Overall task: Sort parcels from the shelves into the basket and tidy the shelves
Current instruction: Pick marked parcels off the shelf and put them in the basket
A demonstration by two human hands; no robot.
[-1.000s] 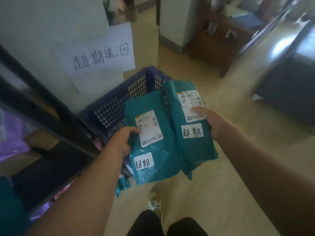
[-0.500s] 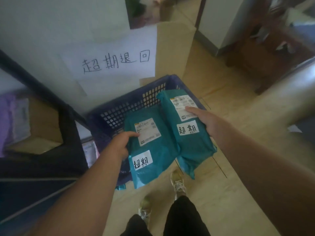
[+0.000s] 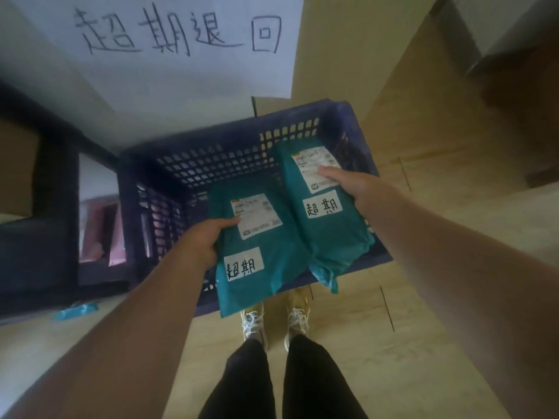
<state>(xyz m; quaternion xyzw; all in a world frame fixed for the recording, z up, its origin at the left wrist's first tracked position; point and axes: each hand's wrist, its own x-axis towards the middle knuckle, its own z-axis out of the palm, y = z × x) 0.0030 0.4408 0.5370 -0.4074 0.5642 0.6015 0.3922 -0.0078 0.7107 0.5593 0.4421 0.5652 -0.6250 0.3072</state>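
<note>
Both hands hold teal parcels over the open top of a dark blue basket (image 3: pixel 230 155) that stands on the pale wooden floor (image 3: pixel 423 297). The left hand (image 3: pixel 202 240) grips the left parcel (image 3: pixel 281 252) by its left edge, thumb pressed onto the top face beside the printed shipping label and the other fingers curled out of sight beneath. The right hand (image 3: pixel 354 189) holds the right parcel (image 3: pixel 329 237) by its right edge, thumb lying across its shipping label. Each parcel also bears a white sticker handwritten "超期". The two lie side by side with their inner edges meeting, the right one reaching farther into the basket, while both near ends hang out past the basket's near rim. Whether either parcel touches the basket cannot be told. On the wall just beyond the basket hangs a white paper sign (image 3: pixel 181 71) handwritten "超期退回". Left of the basket stands a dark shelf unit (image 3: pixel 54 207) with pink packets (image 3: pixel 102 234) on a low level, and a teal scrap (image 3: pixel 75 311) lies on the floor at its foot. The person's pale laced shoes (image 3: pixel 254 322) stand just near of the basket.
</note>
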